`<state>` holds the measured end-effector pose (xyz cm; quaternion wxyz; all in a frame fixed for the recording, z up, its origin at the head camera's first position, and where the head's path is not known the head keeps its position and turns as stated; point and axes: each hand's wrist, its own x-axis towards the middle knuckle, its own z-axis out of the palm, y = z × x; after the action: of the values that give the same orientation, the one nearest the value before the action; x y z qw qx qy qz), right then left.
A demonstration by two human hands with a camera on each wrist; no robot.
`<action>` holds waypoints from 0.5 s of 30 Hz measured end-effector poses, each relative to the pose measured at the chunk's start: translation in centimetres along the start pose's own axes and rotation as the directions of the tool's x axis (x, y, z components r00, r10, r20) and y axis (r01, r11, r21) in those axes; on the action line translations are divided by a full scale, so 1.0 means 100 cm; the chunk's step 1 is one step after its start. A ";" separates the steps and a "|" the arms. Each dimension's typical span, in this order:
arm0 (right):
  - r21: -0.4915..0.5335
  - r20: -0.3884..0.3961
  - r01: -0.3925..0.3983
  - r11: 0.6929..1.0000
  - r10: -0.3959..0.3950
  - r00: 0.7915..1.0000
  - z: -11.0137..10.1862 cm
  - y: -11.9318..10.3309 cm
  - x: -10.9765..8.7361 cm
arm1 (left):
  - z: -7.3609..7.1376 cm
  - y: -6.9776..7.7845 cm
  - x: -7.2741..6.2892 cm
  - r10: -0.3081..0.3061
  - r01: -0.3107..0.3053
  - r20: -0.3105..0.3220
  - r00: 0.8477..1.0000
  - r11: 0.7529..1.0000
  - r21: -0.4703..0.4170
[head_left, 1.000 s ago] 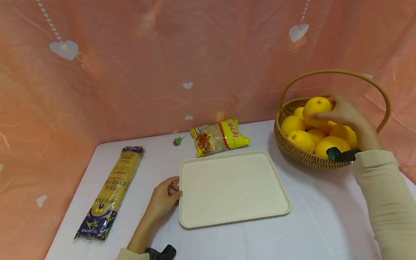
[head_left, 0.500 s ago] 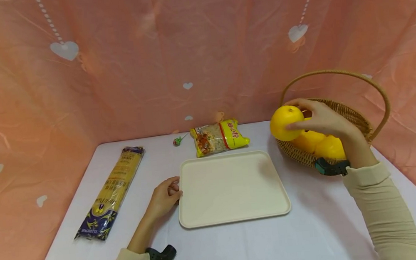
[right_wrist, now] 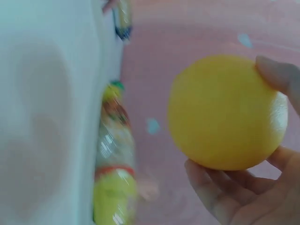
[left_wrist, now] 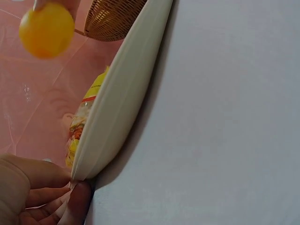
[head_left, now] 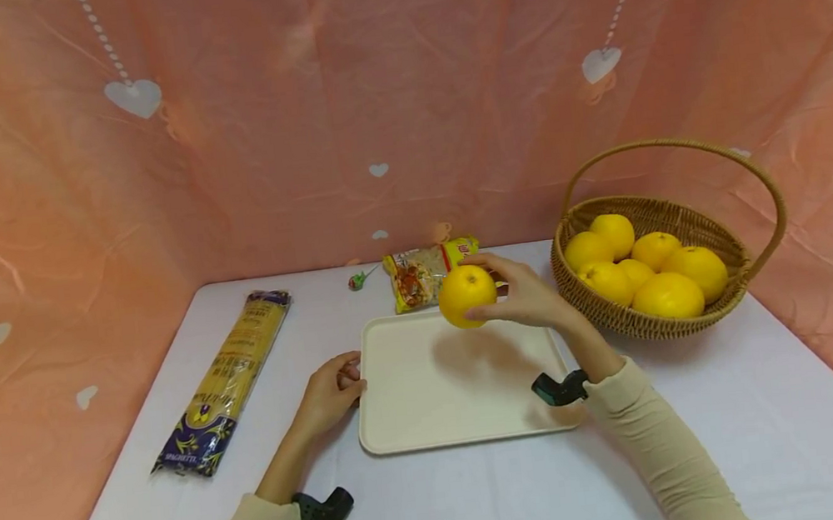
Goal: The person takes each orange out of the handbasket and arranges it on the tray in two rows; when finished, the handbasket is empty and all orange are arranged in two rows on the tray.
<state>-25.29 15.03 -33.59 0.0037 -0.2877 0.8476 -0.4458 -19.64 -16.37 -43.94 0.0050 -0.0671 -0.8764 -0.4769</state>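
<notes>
My right hand (head_left: 529, 295) holds a round yellow orange (head_left: 465, 295) in the air over the far part of a cream rectangular tray (head_left: 408, 403). In the right wrist view the thumb lies on one side of the orange (right_wrist: 225, 112) and the fingers curl round the other. At the tray's left edge, my left hand (head_left: 330, 395) grips the rim between thumb and fingers, as the left wrist view of the tray (left_wrist: 112, 108) also shows. The tray lies flat on the table, with the shadow of hand and fruit on it.
To the right stands a wicker basket (head_left: 614, 320) with a tall handle, holding several yellow fruits. Behind the tray lies a yellow food packet (head_left: 418, 276), partly hidden, beside a small lollipop (head_left: 357, 282). A long spaghetti pack (head_left: 225, 379) lies at left. A pink curtain hangs behind.
My right hand has taken the orange out of the basket and carried it left to above the tray. The left hand has stayed at the tray's edge.
</notes>
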 end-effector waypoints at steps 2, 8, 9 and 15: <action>-0.021 0.019 0.017 1.000 -0.017 1.000 0.016 0.002 0.008 | 0.000 0.000 0.001 0.008 -0.008 0.000 1.000 1.000 -0.004; -0.062 0.105 0.079 0.995 -0.073 0.992 0.060 0.010 0.033 | 0.001 -0.002 0.002 0.009 -0.009 -0.008 1.000 1.000 0.007; -0.070 0.116 0.086 0.994 -0.077 0.990 0.066 0.011 0.037 | 0.001 -0.002 0.002 0.003 -0.003 -0.008 1.000 1.000 0.008; -0.116 0.129 0.049 0.992 -0.034 0.991 0.095 0.015 0.055 | 0.000 -0.001 0.000 -0.013 0.013 0.003 1.000 1.000 -0.014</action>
<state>-28.13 5.80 -39.12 0.0311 -0.3326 0.8645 -0.3755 -19.69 -16.39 -44.07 0.0003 -0.0623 -0.8735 -0.4828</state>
